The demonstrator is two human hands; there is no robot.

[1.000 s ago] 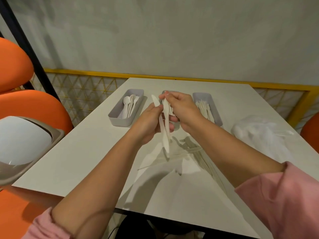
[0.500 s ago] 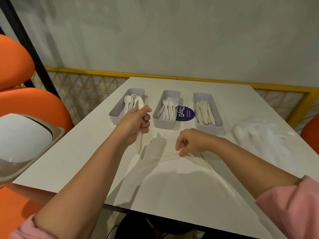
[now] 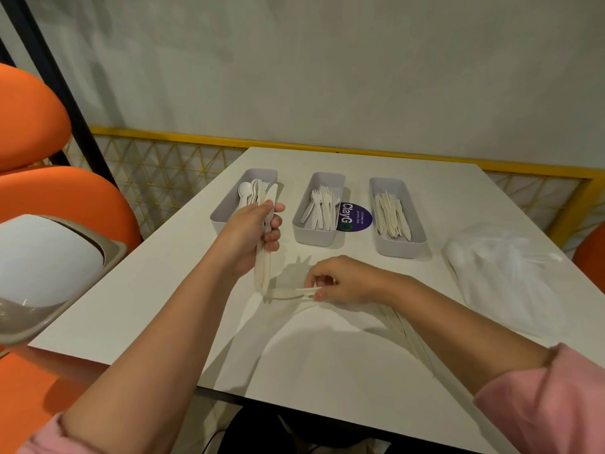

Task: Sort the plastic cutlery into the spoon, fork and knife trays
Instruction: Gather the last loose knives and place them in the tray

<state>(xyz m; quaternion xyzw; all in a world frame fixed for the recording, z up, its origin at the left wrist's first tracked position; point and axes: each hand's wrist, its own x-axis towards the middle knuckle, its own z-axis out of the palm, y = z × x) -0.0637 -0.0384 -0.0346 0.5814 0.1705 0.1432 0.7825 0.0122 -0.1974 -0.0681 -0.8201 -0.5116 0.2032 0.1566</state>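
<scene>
Sorting looks well along: spoon tray [image 3: 226,213], fork tray [image 3: 302,232] and knife tray [image 3: 404,249] all hold pieces. Left grip [image 3: 252,234] curls round a cutlery bundle [image 3: 263,273]; right grip [image 3: 343,280] pinches one loose piece [image 3: 291,292] on the desk [image 3: 327,371]; others lie under that forearm.

Three grey trays stand at 12 o'clock on one table [image 3: 327,355]: left tray [image 3: 226,209], middle tray [image 3: 316,238], right tray [image 3: 402,250]. One purple sticker [image 3: 357,217]. One clear bag [image 3: 501,273] at 3 o'clock. Two hands: the left hand [image 3: 252,234] grips two long pieces [image 3: 262,276], and the right hand [image 3: 343,280] pinches a single piece [image 3: 291,292].
</scene>
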